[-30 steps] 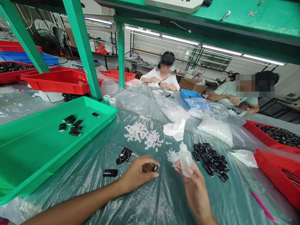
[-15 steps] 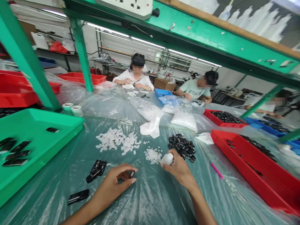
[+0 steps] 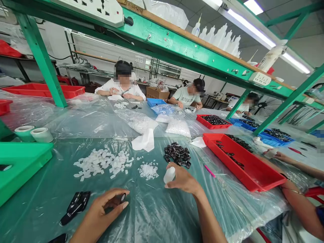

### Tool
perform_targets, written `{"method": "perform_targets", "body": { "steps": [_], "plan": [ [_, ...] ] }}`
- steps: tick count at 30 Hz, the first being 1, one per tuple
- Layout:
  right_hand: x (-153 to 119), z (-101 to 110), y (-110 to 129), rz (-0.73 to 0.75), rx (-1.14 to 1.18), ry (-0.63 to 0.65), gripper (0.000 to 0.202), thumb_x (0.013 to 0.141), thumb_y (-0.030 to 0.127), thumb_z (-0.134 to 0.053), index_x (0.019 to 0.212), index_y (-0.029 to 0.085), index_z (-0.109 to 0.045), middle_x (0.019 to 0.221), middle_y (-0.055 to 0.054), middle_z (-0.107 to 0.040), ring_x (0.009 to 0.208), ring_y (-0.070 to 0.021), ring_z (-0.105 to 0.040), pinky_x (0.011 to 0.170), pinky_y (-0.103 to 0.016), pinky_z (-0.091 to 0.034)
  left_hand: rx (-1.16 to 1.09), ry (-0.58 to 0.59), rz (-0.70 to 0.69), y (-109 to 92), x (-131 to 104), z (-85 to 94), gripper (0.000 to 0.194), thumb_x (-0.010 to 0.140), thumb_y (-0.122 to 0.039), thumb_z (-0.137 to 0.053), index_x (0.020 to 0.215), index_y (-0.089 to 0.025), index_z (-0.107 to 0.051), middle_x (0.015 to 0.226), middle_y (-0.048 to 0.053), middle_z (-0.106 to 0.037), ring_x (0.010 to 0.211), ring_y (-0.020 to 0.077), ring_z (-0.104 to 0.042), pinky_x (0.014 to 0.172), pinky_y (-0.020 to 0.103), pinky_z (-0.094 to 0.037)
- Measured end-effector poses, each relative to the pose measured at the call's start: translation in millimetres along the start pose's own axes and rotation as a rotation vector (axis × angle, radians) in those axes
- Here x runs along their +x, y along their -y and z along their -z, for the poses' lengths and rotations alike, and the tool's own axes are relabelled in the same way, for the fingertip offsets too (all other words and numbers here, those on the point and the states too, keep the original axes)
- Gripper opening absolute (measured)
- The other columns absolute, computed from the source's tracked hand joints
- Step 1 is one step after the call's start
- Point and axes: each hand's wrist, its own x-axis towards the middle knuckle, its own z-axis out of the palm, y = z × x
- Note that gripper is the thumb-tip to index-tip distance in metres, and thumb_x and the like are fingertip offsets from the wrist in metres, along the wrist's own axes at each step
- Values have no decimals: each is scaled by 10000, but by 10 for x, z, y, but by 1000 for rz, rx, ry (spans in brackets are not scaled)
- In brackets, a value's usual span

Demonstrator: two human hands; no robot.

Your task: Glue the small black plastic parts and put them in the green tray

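Tipped since the earlier frame, from upright to slanting, inside the right hand: a translucent white bottle. Underneath, a green worktop under plastic. At the left edge, cut off, a green tray with one dark part showing. At right, a long red tray with scattered black parts. Farther back, a smaller red tray, heaped with black casings. Right grip wrapped around the bottle, beside white bits; nozzle impossible to make out. Left hand in a narrow pinch around a glossy black piece, pale round end outward, near three black units.
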Motion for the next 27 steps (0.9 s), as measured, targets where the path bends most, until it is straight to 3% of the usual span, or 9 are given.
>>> {"method": "perform_targets", "body": {
  "steps": [3,5,8,11,14,17,21,24,27],
  "plan": [
    [-87,163,-71,47,47,46,708,495,256,-784,1166,269,-558,986,1,-645,899,-195,-586,759,-271,-444,16,40,-8,17,9,19,348,718,-455,-635,1004,-255,-639,770,37,-616,705,210,-583,608,237,-481],
    [-104,314,-204,15,52,25,575,597,269,-734,1152,254,-581,977,-9,-661,896,-192,-604,753,-266,-465,32,52,-24,33,13,25,344,740,-456,-615,1013,-247,-633,804,46,-621,705,209,-578,611,243,-482],
    [-44,558,-519,-144,-22,-112,322,774,257,-586,1086,181,-618,890,-48,-680,840,-195,-629,748,-295,-476,59,66,-66,36,8,18,325,774,-452,-579,1012,-236,-625,905,59,-622,733,201,-572,644,250,-482],
    [53,728,-875,-381,-171,-295,251,840,274,-558,1058,153,-587,1049,-80,-618,943,-206,-585,826,-405,-449,88,76,-78,0,-7,8,312,797,-444,-551,1011,-227,-619,912,57,-619,756,197,-572,676,260,-482],
    [101,766,-1148,-528,-250,-365,216,866,295,-541,1027,158,-583,1072,-66,-592,932,-193,-580,810,-405,-463,93,82,-91,-52,-23,5,292,804,-429,-541,994,-224,-624,922,54,-623,759,193,-577,695,266,-483],
    [97,745,-1285,-571,-256,-439,195,870,302,-535,994,162,-591,1034,-52,-602,897,-176,-588,786,-377,-473,93,76,-101,-84,-32,1,273,800,-406,-550,977,-214,-629,927,54,-630,746,186,-580,692,261,-484],
    [101,783,-1237,-517,-180,-643,202,827,274,-555,968,139,-607,896,-100,-642,846,-237,-615,770,-433,-451,78,60,-117,-85,-39,-18,246,799,-370,-557,967,-207,-635,916,52,-636,742,181,-581,680,254,-481],
    [160,804,-1010,-307,-29,-764,334,797,300,-507,1078,138,-583,872,-152,-660,843,-298,-630,739,-434,-452,47,54,-126,-102,-57,-33,208,793,-330,-573,941,-199,-639,909,48,-634,743,171,-580,668,239,-474],
    [209,698,-620,-54,202,-737,419,826,405,-413,1109,132,-557,950,-136,-664,855,-251,-643,729,-363,-494,4,71,-121,-133,-78,-39,195,789,-311,-583,937,-197,-638,896,41,-630,742,161,-583,644,220,-468]
  ]
}}
